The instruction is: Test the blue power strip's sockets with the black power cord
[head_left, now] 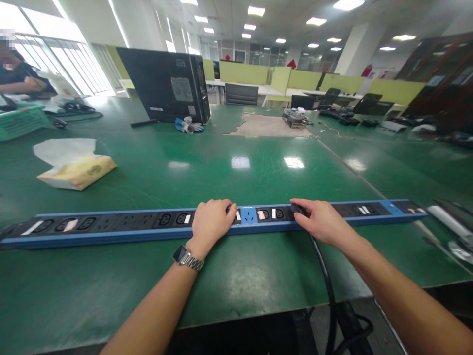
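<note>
A long blue and black power strip (136, 234) lies across the green table, with several sockets and small white labels along its top. My left hand (212, 218) is wrapped over the strip near its middle, left of a blue socket (249, 215). A watch (188, 258) with a metal band is on that wrist. My right hand (320, 219) pinches a black plug (298, 209) at the strip, right of the blue socket. From the plug a black cable (325, 276) runs down over the table's front edge. Whether the plug is fully seated is hidden by my fingers.
A tissue pack (79, 170) lies at left, near a green basket (22, 122). Behind stand a black computer case (162, 86) and gloves (189, 125). At right is a white and metal object (449, 224). Another person (24, 74) sits at far left.
</note>
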`<state>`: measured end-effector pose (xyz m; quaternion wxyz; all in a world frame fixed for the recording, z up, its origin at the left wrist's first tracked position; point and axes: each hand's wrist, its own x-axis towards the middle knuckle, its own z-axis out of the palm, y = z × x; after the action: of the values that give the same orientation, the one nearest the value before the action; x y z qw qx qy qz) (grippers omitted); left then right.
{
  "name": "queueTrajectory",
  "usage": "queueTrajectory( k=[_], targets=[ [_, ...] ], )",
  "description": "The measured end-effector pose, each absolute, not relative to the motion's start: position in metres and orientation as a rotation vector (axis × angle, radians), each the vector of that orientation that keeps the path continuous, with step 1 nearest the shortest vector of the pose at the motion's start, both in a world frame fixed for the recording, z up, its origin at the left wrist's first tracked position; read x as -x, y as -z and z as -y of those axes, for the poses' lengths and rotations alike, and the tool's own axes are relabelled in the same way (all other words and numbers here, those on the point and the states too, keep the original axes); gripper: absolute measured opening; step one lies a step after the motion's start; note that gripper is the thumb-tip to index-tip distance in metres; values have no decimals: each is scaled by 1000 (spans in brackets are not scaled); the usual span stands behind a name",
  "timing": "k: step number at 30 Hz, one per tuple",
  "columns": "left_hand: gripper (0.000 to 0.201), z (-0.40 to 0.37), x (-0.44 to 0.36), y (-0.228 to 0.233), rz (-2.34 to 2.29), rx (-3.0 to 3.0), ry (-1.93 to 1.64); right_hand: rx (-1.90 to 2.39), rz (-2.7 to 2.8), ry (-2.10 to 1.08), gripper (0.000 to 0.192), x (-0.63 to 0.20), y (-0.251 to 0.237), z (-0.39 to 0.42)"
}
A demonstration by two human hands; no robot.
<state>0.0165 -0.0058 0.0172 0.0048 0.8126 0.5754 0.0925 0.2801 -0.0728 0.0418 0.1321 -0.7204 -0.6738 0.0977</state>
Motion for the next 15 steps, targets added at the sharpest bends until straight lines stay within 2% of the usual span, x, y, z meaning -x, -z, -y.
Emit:
queueTrajectory(
  k=[10, 15],
  targets=[
    [45, 6, -15, -15, -1783, -2563, -324, 2369, 1837, -36, 51, -263, -29, 85],
    [47, 6, -17, -16, -1800, -2539, -296, 2040, 1814, -175, 49, -279, -53, 82]
  ],
)
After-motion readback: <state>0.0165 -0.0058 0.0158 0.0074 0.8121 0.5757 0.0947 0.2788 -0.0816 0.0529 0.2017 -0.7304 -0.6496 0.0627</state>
